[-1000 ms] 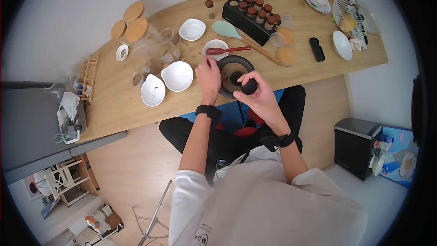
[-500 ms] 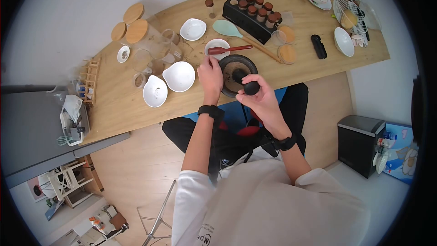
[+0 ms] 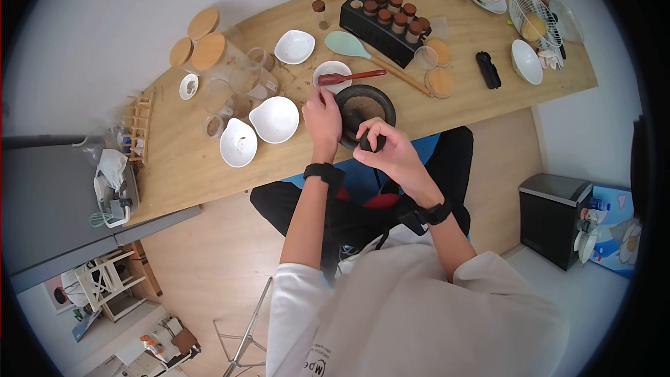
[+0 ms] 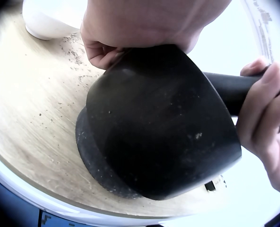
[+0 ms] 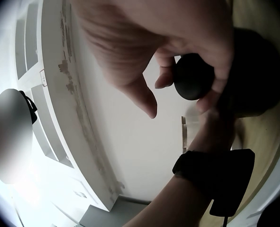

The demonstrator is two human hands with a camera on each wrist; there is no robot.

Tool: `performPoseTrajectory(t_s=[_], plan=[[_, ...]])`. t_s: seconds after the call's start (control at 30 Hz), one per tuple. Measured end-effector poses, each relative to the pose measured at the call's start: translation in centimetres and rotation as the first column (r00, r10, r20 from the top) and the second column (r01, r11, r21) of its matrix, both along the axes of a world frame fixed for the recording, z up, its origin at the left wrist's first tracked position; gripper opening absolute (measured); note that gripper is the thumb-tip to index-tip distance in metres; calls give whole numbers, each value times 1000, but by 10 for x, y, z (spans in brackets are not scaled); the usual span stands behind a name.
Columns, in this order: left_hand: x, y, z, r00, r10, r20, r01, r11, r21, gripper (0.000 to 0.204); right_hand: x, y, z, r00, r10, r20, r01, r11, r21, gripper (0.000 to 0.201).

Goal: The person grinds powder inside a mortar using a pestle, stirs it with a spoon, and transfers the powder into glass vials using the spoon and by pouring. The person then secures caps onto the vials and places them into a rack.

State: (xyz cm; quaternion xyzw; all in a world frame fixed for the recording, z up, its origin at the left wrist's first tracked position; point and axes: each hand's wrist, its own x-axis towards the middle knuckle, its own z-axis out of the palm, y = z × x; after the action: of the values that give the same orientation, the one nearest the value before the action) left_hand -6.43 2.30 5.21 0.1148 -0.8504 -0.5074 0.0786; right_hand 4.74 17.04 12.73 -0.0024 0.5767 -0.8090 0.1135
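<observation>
A dark mortar (image 3: 391,106) holding brown powder (image 3: 373,103) stands near the table's front edge; its dark outer wall (image 4: 163,123) fills the middle of the left wrist view. My left hand (image 3: 322,123) grips its left rim with curled fingers. The fingers of my right hand (image 3: 396,159) are round the top of a black pestle (image 3: 354,117), whose lower end is inside the mortar. In the right wrist view the pestle's round knob (image 5: 193,76) shows between those fingers, with the thumb apart from it.
Just behind the mortar, a red spatula (image 3: 349,77) lies across a white bowl (image 3: 332,66). White bowls (image 3: 274,119) and glass jars (image 3: 241,73) are at left. A green spatula (image 3: 343,43) and black spice rack (image 3: 380,33) lie behind; a black object (image 3: 488,71) is right.
The pestle's knob and my right hand have moved a little left, and the pestle now leans toward the mortar's left side. My left hand has stayed on the rim.
</observation>
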Motion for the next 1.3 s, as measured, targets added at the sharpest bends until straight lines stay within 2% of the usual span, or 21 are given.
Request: performPoseTrajectory(t_s=[0.03, 0.1, 0.23, 0.3, 0.43, 0.5, 0.53, 0.6, 0.73, 0.8, 0.83, 0.93, 1.0, 1.07, 1.13, 1.2, 1.23, 1.27, 1.3], plan=[[0, 0, 1, 1000, -1, -3, 1, 1000, -4, 35, 1, -2, -1, 1000, 0, 1, 0, 1000, 2, 39], [0, 1, 3, 1000, -2, 5, 2, 1000, 4, 35, 2, -9, -3, 990, -125, -58, 124, 992, -20, 39], [1, 1, 5, 1000, -7, 3, 7, 1000, 13, 36, -1, -7, -3, 992, -115, -60, 115, 993, -7, 37], [0, 0, 3, 1000, -9, 14, 9, 1000, 2, 35, -3, -2, -6, 999, 1, -42, 0, 1000, 27, 33], [1, 1, 4, 1000, -4, -2, 4, 1000, 4, 35, -2, 6, 8, 997, -45, 61, 48, 998, -49, 30], [1, 1, 4, 1000, -1, -6, 1, 1000, 2, 35, -1, 7, 14, 976, -206, 72, 212, 973, -88, 27], [0, 1, 4, 1000, -3, -12, 3, 1000, 1, 35, -2, 7, 17, 975, -208, 71, 214, 973, -88, 27], [0, 1, 3, 1000, -8, 2, 8, 1000, 6, 36, -6, 3, 21, 921, -372, 116, 389, 899, -201, 26], [0, 0, 3, 1000, -14, 2, 14, 1000, -3, 36, -8, -7, 12, 920, -384, 76, 391, 889, -238, 28], [0, 0, 2, 1000, -13, 8, 13, 1000, -4, 36, -5, -9, -4, 981, -194, 22, 195, 977, -84, 30], [-1, 0, 3, 1000, -7, 14, 7, 1000, -3, 36, -2, -6, 0, 995, -91, 43, 94, 994, -58, 31], [1, 0, 4, 1000, -5, -13, 5, 1000, -4, 36, 0, -2, 1, 999, -32, 37, 34, 999, -43, 31], [2, 0, 7, 1000, -8, 3, 8, 1000, 1, 36, 1, 4, -1, 998, -46, 44, 46, 999, 3, 31], [1, 0, 6, 1000, -8, 17, 8, 1000, 7, 36, 0, 9, -5, 987, -157, -22, 158, 986, 47, 32], [1, 1, 5, 1000, -7, 4, 7, 1000, 12, 36, -4, 17, -3, 982, -186, -40, 188, 978, 86, 34], [1, 0, 6, 1000, -9, 4, 9, 1000, 10, 36, -10, 22, -2, 971, -225, -81, 238, 942, 238, 32], [1, 0, 7, 1000, -13, 3, 13, 1000, 7, 36, -13, 21, -7, 954, -253, -158, 292, 906, 307, 30], [1, 1, 7, 1000, -14, 2, 14, 1000, 7, 36, -15, 21, -10, 954, -255, -159, 293, 905, 307, 30], [1, 1, 8, 1000, -10, 7, 10, 1000, 6, 36, -16, 20, -11, 939, -265, -220, 338, 826, 451, 30]])
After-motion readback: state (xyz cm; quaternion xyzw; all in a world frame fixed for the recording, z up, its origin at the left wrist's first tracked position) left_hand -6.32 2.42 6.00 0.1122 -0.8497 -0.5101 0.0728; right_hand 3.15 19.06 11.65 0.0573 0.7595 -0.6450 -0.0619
